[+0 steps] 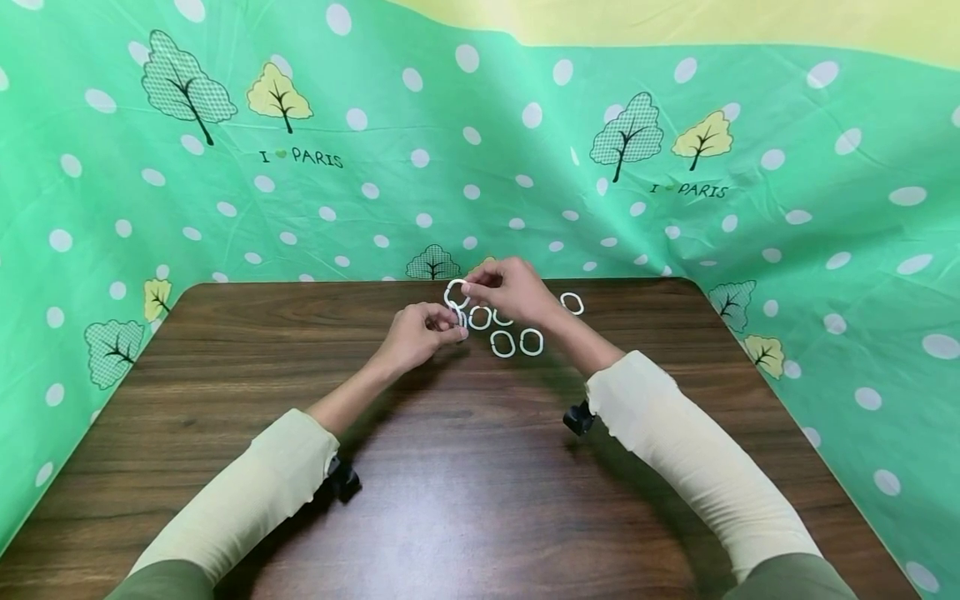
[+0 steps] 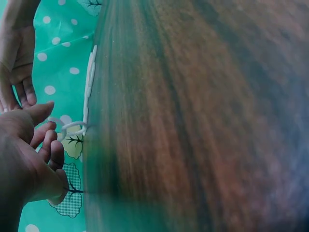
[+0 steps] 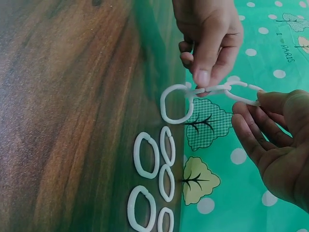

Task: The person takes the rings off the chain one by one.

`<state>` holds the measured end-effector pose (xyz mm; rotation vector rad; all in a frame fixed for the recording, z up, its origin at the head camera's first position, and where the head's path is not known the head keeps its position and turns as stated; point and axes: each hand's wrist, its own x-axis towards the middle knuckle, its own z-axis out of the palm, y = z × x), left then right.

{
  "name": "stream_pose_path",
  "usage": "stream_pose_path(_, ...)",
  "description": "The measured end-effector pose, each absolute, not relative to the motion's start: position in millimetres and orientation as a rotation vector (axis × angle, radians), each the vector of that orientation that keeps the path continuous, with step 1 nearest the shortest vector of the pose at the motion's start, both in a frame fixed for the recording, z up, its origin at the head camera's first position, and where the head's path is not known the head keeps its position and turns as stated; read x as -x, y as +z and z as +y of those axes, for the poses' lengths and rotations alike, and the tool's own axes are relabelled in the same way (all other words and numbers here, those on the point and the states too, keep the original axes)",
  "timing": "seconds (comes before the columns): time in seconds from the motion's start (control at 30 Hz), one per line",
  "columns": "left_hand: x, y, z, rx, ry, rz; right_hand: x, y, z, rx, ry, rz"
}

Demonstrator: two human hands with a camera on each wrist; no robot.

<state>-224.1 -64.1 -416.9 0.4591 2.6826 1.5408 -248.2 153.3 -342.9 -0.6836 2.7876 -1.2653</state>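
Note:
White oval plastic chain links, each with a small gap, are in both hands and on the table. In the head view my left hand (image 1: 420, 337) pinches a link (image 1: 461, 319) between thumb and fingers. My right hand (image 1: 516, 292) pinches another link (image 1: 447, 293) by its side, just above and touching the left one. The right wrist view shows the right hand's link (image 3: 241, 99) hooked with the one at the left fingertips. A further link (image 3: 163, 107) hangs at the left hand's other side. Fingers partly hide the joins.
Several loose links lie by the hands, among them one link (image 1: 502, 355) and another link (image 1: 532, 330) in front. One link (image 1: 572, 293) lies farther right, near the back edge of the wooden table (image 1: 450, 500). A green dotted cloth (image 1: 420, 200) hangs behind.

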Motion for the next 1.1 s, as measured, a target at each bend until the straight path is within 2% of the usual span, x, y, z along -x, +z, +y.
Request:
stream_pose_path(0.77, 221, -409, -67, -0.331, 1.617, 2.703, 243, -350, 149, 0.793, -1.315, 2.809)
stream_pose_path(1.1, 229, -412, -70, -0.422, 1.508, 2.764, 239, -348, 144, 0.813, -1.301, 2.829)
